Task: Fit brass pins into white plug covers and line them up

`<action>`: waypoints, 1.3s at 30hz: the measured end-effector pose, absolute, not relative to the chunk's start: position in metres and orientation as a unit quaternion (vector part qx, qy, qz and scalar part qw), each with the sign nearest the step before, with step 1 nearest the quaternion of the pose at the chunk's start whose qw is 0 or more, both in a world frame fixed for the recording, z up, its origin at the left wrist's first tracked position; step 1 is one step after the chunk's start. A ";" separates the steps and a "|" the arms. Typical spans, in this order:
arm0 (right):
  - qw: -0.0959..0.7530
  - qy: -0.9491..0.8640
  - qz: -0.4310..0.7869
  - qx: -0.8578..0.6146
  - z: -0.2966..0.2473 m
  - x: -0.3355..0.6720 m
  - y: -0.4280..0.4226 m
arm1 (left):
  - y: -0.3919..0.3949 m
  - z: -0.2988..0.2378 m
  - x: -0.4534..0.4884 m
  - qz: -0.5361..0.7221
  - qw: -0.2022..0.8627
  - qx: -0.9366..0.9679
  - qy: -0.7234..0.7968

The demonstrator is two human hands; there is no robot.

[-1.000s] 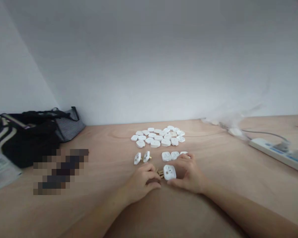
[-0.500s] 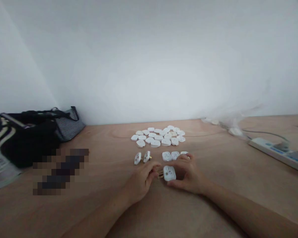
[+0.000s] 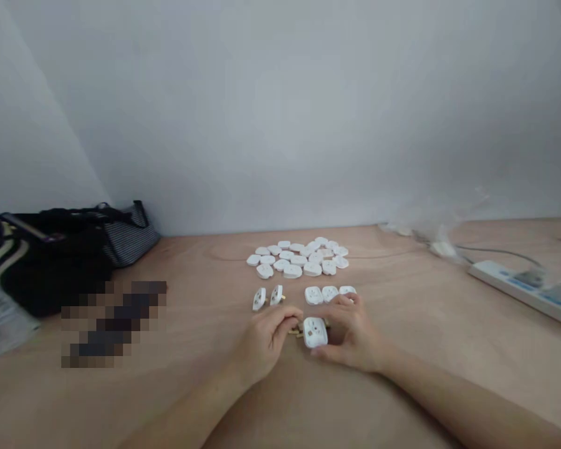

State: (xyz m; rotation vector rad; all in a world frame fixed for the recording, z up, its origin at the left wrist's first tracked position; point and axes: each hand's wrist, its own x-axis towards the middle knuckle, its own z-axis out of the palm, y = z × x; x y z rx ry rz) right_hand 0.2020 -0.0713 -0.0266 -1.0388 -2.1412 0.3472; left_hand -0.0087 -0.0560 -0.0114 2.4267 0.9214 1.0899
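My right hand [image 3: 355, 330] has its thumb and fingers around the rim of a white, rounded-square plug piece [image 3: 315, 334]. Brass pins [image 3: 297, 332] show at the left side of this piece, and a bit of brass peeks out on its right. Curled beside the pins, my left hand [image 3: 268, 337] pinches at them with thumb and fingertips; the exact contact is partly hidden. Two white plugs [image 3: 258, 299] stand on edge with metal pins beyond my left hand. Three white plug pieces [image 3: 314, 295] lie in a row behind my right hand, whose fingers partly cover the rightmost.
Several white plug pieces [image 3: 292, 270] lie loosely grouped near the wall. A white power strip [image 3: 518, 287] and a clear plastic bag [image 3: 442, 231] are on the right. A black bag [image 3: 51, 262] stands at the left, with a blurred-out dark object [image 3: 119, 321] in front of it.
The held plug piece has shifted slightly left and toward me, turning a little. My right hand has moved left with it; my left hand is almost where it was.
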 end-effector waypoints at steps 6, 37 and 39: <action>0.386 -0.824 0.131 -0.394 -0.031 0.200 -0.071 | -0.058 -0.014 -0.002 0.435 0.199 0.830 0.288; 0.411 -0.824 0.061 -0.385 -0.033 0.200 -0.072 | -0.057 -0.014 -0.006 0.377 0.094 0.877 0.282; 0.412 -0.820 0.057 -0.393 -0.035 0.201 -0.071 | -0.057 -0.011 -0.009 0.357 0.106 0.881 0.290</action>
